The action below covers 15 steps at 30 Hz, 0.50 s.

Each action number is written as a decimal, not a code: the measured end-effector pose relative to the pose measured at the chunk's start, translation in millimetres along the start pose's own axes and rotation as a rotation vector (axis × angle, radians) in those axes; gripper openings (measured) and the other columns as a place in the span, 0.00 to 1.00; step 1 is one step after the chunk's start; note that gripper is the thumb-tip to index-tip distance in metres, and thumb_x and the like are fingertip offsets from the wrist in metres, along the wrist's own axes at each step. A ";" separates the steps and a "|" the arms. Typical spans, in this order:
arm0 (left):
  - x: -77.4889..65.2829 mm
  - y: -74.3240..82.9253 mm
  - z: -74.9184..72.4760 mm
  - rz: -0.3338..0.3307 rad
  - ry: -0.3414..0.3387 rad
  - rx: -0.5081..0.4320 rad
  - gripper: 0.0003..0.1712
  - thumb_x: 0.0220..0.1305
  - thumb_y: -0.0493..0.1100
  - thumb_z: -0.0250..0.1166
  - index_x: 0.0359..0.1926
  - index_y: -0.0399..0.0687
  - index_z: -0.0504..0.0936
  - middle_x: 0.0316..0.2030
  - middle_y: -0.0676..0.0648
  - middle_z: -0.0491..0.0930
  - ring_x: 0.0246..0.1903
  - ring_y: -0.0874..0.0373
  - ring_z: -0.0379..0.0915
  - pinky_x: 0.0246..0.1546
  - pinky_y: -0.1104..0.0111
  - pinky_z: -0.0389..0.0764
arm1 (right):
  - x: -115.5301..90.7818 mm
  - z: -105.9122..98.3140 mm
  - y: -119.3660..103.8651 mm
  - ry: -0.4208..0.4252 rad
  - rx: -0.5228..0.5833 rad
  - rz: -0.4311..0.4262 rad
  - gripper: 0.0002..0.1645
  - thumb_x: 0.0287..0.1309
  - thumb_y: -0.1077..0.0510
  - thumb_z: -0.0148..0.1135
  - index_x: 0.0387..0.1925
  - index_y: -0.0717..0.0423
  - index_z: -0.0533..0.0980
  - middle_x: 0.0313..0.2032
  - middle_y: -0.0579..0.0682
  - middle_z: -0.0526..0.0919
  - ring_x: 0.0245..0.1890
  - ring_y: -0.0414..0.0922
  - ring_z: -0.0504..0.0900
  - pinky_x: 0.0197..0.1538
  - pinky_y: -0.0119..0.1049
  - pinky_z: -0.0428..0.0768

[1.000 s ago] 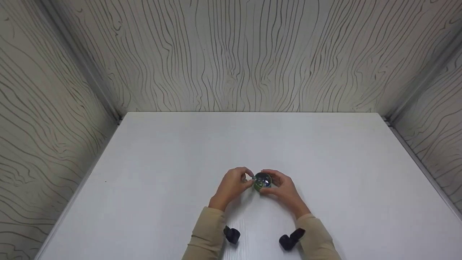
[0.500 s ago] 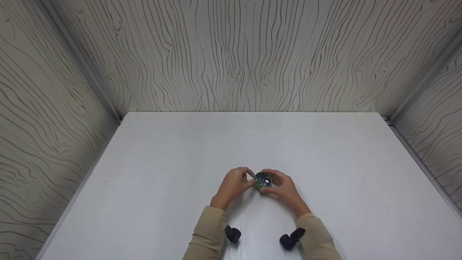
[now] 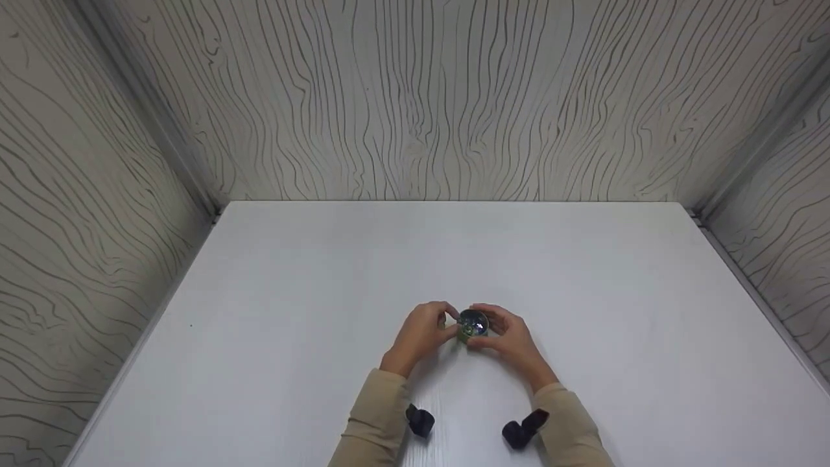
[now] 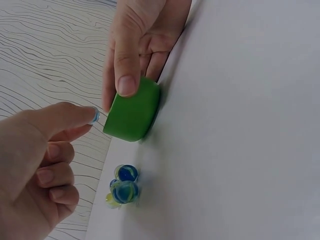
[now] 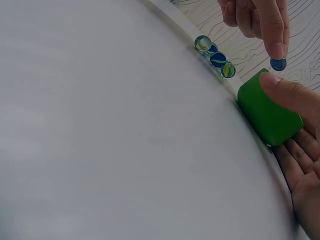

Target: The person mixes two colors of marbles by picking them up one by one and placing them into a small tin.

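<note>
A small green bowl (image 4: 132, 112) with a dark, shiny inside stands on the white table. My right hand (image 3: 511, 338) grips its side, thumb on the near wall and fingers round the far one. Thumb and forefinger of my left hand (image 3: 420, 331) pinch a blue glass marble (image 5: 278, 64) right at the bowl's rim. The left hand's other fingers are curled, as the left wrist view shows. Several blue, green and yellow marbles (image 5: 218, 60) lie clustered on the table beside the bowl, mostly hidden behind the left hand in the head view.
The white table (image 3: 292, 272) stretches out around both hands. Wood-grain patterned panels (image 3: 415, 104) rise at its back and sides. Black wrist camera mounts (image 3: 517, 434) stick out from the tan sleeves (image 3: 373, 415) over the near part of the table.
My left hand has shifted very slightly right, keeping its pinch at the bowl's rim. The right hand and the bowl stay almost where they were.
</note>
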<state>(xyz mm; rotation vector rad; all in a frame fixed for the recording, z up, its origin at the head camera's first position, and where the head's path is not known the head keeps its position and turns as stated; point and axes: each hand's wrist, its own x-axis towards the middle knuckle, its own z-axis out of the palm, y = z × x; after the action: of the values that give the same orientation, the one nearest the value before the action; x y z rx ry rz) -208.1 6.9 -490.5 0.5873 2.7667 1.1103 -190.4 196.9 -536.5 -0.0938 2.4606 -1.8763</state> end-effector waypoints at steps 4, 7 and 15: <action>0.6 -0.8 2.8 -0.012 -0.005 -0.001 0.10 0.60 0.42 0.67 0.42 0.45 0.84 0.22 0.56 0.65 0.23 0.66 0.59 0.25 0.76 0.61 | -0.3 0.1 -0.1 -0.003 0.001 0.002 0.38 0.42 0.61 0.76 0.58 0.60 0.73 0.60 0.59 0.77 0.66 0.55 0.72 0.69 0.44 0.68; 1.0 -1.4 4.4 -0.018 -0.009 0.002 0.10 0.60 0.42 0.67 0.42 0.45 0.84 0.23 0.56 0.65 0.24 0.66 0.59 0.26 0.76 0.61 | -0.4 -0.1 0.5 -0.010 -0.001 -0.006 0.38 0.42 0.61 0.76 0.59 0.60 0.73 0.61 0.59 0.77 0.66 0.56 0.72 0.69 0.45 0.68; 2.6 -0.8 6.6 -0.025 -0.019 0.002 0.10 0.60 0.42 0.66 0.43 0.46 0.83 0.29 0.48 0.77 0.28 0.65 0.62 0.31 0.74 0.66 | -0.3 -1.3 0.1 -0.013 -0.008 -0.006 0.38 0.43 0.60 0.76 0.59 0.59 0.73 0.61 0.58 0.77 0.66 0.55 0.72 0.69 0.45 0.68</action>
<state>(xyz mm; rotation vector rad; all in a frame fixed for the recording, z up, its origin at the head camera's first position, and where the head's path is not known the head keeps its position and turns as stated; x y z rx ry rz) -209.1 11.6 -495.7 0.5592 2.7515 1.0919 -190.2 198.2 -536.2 -0.1130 2.4618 -1.8622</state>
